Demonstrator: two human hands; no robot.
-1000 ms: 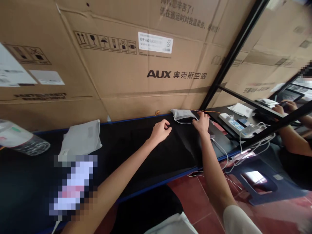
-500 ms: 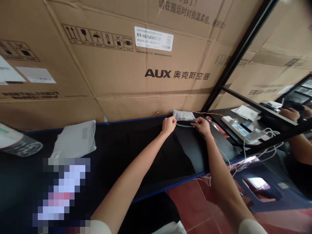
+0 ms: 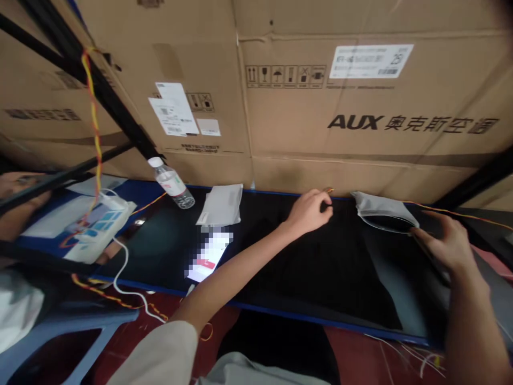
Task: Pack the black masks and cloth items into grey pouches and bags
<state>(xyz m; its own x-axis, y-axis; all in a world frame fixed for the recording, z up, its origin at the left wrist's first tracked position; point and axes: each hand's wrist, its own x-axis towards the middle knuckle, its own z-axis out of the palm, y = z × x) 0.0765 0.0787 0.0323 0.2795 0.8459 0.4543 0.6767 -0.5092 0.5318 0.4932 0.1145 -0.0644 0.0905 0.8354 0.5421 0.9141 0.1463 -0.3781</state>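
My left hand [image 3: 310, 210] hovers over the black tabletop [image 3: 276, 267], its fingers loosely curled, a gap between thumb and forefinger and nothing visible in them. To its right, a pale grey pouch [image 3: 382, 206] lies against the cardboard, its mouth gaping towards me. Beside the mouth is my right hand [image 3: 444, 238], thumb at the pouch's right corner and forefinger stretched above. A dark, narrow, flat object [image 3: 433, 256] shows under this hand, gripped at its edge; blur hides what it is.
Large cardboard boxes [image 3: 288, 123] stand behind the table. Leftward are another pale pouch [image 3: 222, 205], a lit phone [image 3: 210, 259], a water bottle [image 3: 172, 184] and a power strip [image 3: 102, 227] with cables. Another person's hand [image 3: 18, 184] shows at the far left. Black frame bars [image 3: 116, 107] rise there.
The view has swung left, bringing in the bottle and power strip. My left hand has let go of the pouch and moved left. My right hand has shifted slightly off the pouch's mouth.
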